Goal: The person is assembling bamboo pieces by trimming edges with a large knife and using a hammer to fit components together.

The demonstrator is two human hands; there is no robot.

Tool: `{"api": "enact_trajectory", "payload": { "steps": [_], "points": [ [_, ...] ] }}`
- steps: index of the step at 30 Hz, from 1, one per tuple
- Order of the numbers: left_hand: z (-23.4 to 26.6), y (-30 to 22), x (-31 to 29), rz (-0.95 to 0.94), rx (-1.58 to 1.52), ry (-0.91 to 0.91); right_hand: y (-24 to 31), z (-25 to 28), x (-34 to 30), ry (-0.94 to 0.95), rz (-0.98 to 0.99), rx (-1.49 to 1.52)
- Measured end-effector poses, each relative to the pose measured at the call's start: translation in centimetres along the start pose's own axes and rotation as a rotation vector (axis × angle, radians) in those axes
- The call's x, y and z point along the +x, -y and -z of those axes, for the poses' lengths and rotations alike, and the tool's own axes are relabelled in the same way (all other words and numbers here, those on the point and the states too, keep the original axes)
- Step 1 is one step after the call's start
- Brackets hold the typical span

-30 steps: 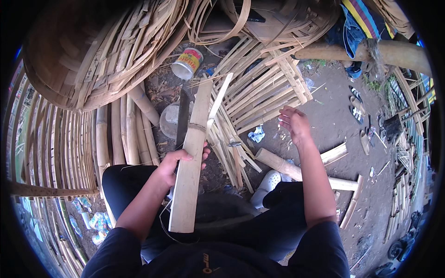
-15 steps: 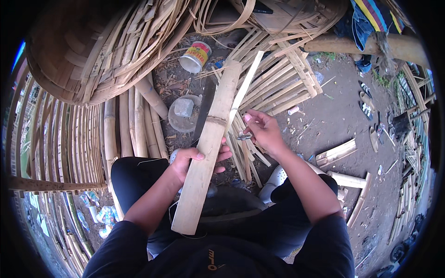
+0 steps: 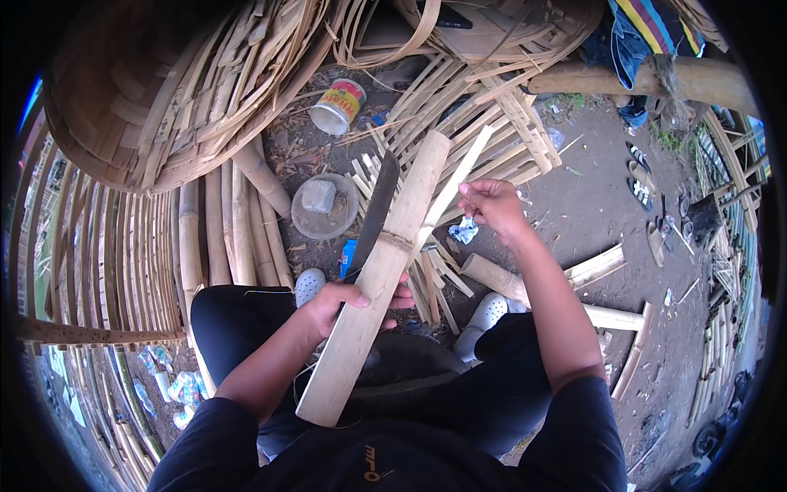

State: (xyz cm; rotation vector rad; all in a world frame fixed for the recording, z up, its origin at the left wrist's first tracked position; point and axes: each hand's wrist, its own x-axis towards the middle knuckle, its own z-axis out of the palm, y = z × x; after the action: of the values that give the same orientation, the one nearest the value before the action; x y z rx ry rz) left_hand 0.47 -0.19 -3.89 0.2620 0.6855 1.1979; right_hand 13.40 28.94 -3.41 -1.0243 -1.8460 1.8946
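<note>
My left hand (image 3: 340, 305) is wrapped round a wide split-bamboo slat (image 3: 369, 287), thumb on top and fingers behind it. The slat slants up and away from my lap, with a node ring across it. Along its right side runs a thin pale bamboo strip (image 3: 459, 176); how it joins the slat is unclear. My right hand (image 3: 496, 209) is pinched closed just beside the strip's upper part, and what its fingertips hold is unclear. A dark long knife blade (image 3: 379, 201) shows left of the slat; its lower end is hidden near my left hand.
A stone (image 3: 318, 197) sits in a round basin (image 3: 310, 223) beyond my left knee, near a tin can (image 3: 338, 107). Bamboo strips (image 3: 508, 123) lie ahead, and a bamboo piece (image 3: 496, 277) lies by my right foot. A large woven basket (image 3: 106, 139) is at upper left, sandals (image 3: 639, 176) at right.
My right hand has moved up and right beside the strip. The slat and strip have shifted slightly right and toward me. More of the knife blade shows.
</note>
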Motion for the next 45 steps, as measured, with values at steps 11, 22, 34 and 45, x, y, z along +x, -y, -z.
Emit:
{"api": "enact_trajectory", "payload": {
  "steps": [11,22,34,45],
  "points": [
    [0.2,0.2,-0.1,0.019,0.001,-0.006,0.9,2.0,0.4,-0.065,-0.041,0.01],
    [0.3,0.5,0.3,0.076,-0.007,0.024,0.2,3.0,1.1,0.032,-0.13,-0.122],
    [0.4,0.0,0.0,0.054,0.008,-0.047,-0.6,8.3,3.1,-0.339,0.146,-0.189],
    [-0.1,0.5,-0.7,0.129,0.025,0.034,-0.4,16.3,2.6,-0.964,0.365,-0.407]
  ]
}}
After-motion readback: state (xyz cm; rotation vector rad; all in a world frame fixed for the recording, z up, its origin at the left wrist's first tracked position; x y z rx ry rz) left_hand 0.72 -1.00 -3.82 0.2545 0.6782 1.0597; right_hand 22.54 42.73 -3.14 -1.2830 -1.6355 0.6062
